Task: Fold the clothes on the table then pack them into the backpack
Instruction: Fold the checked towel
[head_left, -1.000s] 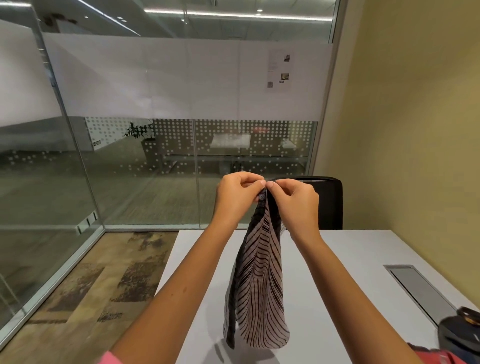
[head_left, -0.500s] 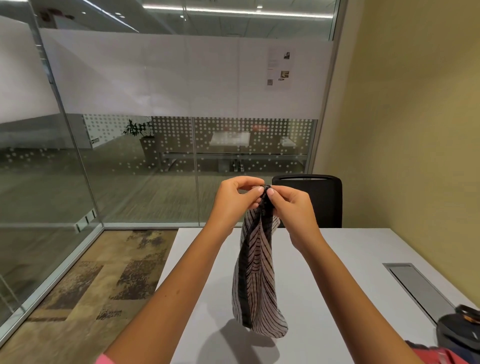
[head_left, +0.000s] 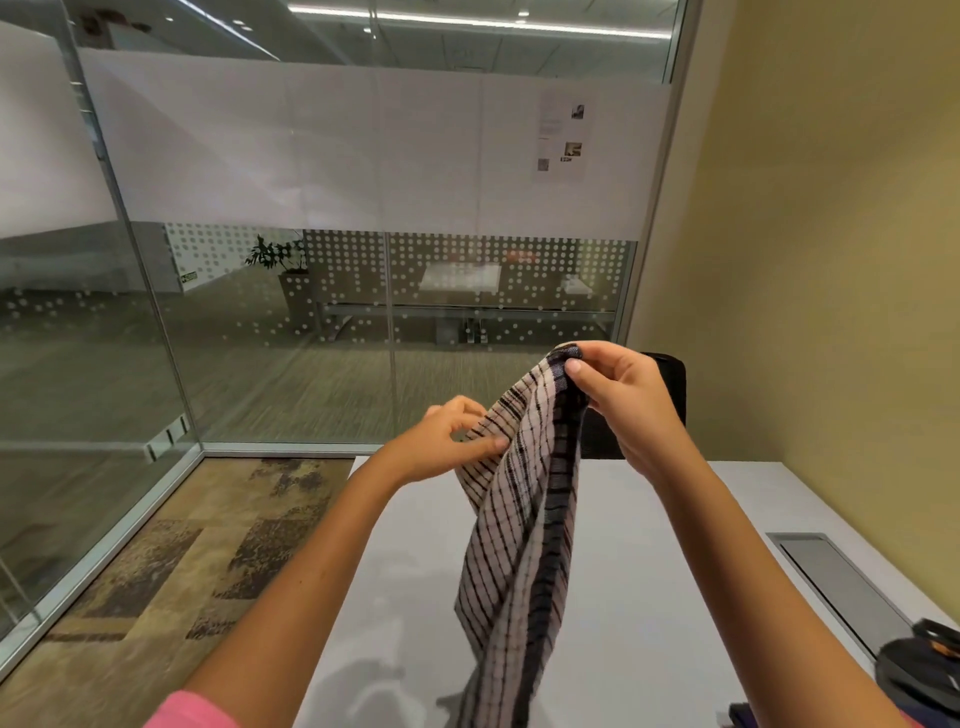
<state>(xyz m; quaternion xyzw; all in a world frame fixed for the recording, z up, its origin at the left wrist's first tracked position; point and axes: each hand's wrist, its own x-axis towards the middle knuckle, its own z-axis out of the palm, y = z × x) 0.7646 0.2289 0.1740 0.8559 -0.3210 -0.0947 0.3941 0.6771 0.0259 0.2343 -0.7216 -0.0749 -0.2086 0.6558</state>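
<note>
Room: glass-walled office, frosted band and dot pattern across the glass partition (head_left: 363, 208), yellow wall on the right, patterned carpet (head_left: 171, 561) lower left. A dark chair (head_left: 670, 395) stands at the far edge of the worktop.

Worktop (head_left: 649, 571): white, matte, with a grey cable hatch (head_left: 836, 587) set into its right side. A dark object at the lower right corner, probably the backpack (head_left: 919, 670), only partly in frame.

Checked cloth (head_left: 524, 519): white with dark lines and a dark border stripe, held up in the air above the worktop; its lower end runs out of frame at the bottom, so contact with the surface cannot be told.

Change: half a second ago both hands met at one point at the top of the cloth. Now they have parted. The right hand (head_left: 628, 410) sits higher, thumb and fingers pinching the top corner. The left hand (head_left: 447, 441) has dropped lower and to the left, fingers curled and pinching the cloth's edge, drawing it sideways.

Reading: looks like the cloth is being opened out to find its edges before a fold. Folding of this piece seems barely begun; packing not yet started.
</note>
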